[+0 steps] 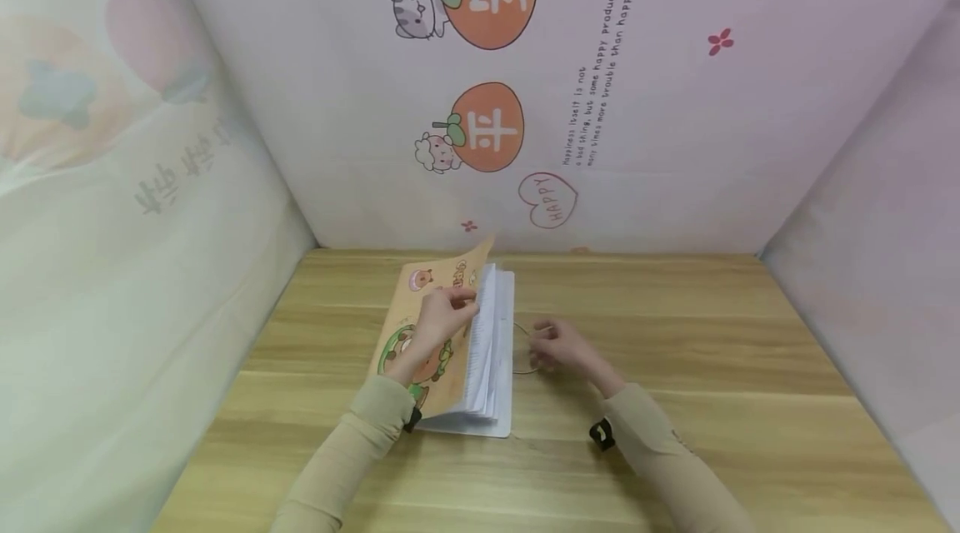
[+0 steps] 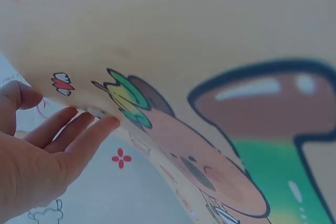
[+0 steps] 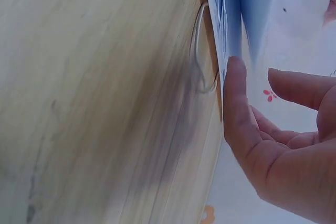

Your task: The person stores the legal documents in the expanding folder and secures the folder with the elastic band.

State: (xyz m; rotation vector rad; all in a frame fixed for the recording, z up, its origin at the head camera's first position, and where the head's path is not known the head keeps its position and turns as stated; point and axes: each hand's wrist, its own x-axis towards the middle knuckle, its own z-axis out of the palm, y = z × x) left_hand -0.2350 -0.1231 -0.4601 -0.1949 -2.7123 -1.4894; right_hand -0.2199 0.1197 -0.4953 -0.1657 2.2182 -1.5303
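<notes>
A notebook with an orange cartoon cover (image 1: 429,341) lies on the table, its cover lifted and curving up. My left hand (image 1: 441,318) pinches the cover's right edge between thumb and fingers; the left wrist view has the fingertips along that edge. White inner pages (image 1: 483,358) show under the cover, slightly fanned. From beneath the notebook's right side a thin, pale cord loop (image 3: 198,51) sticks out onto the table. Beside that loop, my right hand (image 1: 558,346) hovers with loosely bent fingers, thumb and forefinger apart, nothing between them. Its forefinger overlaps the page edges in the right wrist view.
The wood-grain table (image 1: 675,325) runs back to a printed cloth wall (image 1: 645,208). More cloth walls hang at the left (image 1: 225,208) and right (image 1: 862,208) sides. Each wrist carries a small black device (image 1: 602,435).
</notes>
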